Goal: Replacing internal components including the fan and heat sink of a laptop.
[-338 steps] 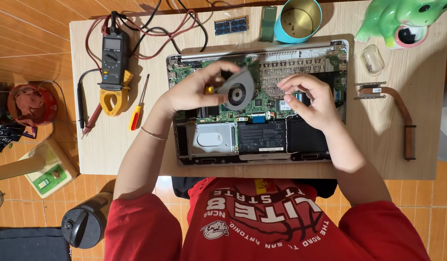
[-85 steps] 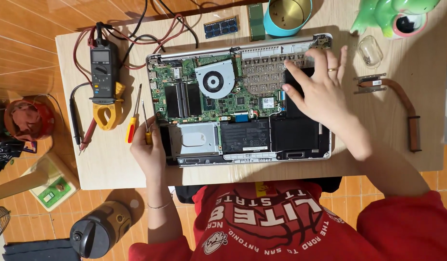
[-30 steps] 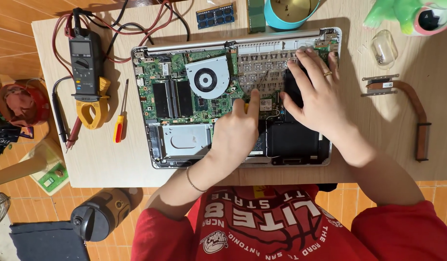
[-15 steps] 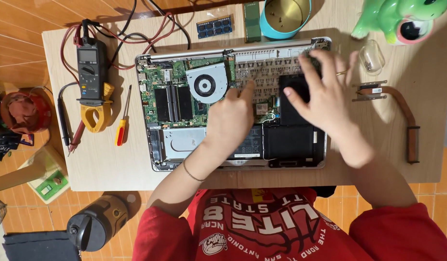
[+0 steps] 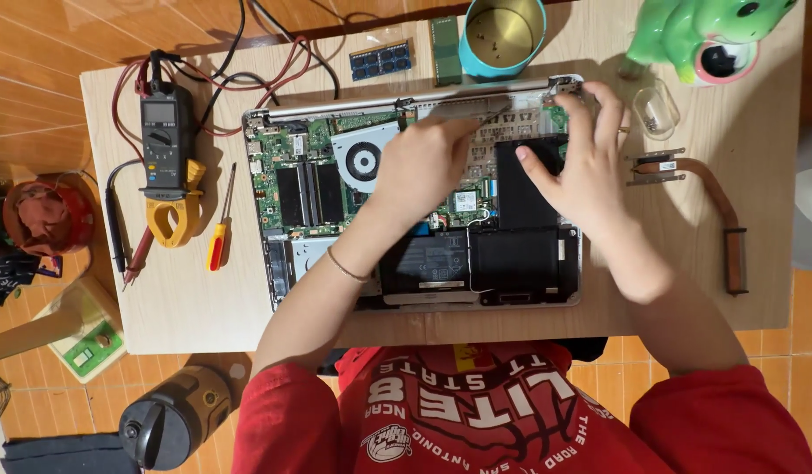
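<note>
Since half a second ago, the left hand (image 5: 423,162) has slid from the grey round cooling fan (image 5: 364,161) toward twelve o'clock; both hands now press open fingers flat at the far hinge edge of the opened silver laptop (image 5: 283,290), grasping nothing. The right hand (image 5: 581,171) rests on its black battery block (image 5: 524,197); the laptop lies mid-surface.
</note>
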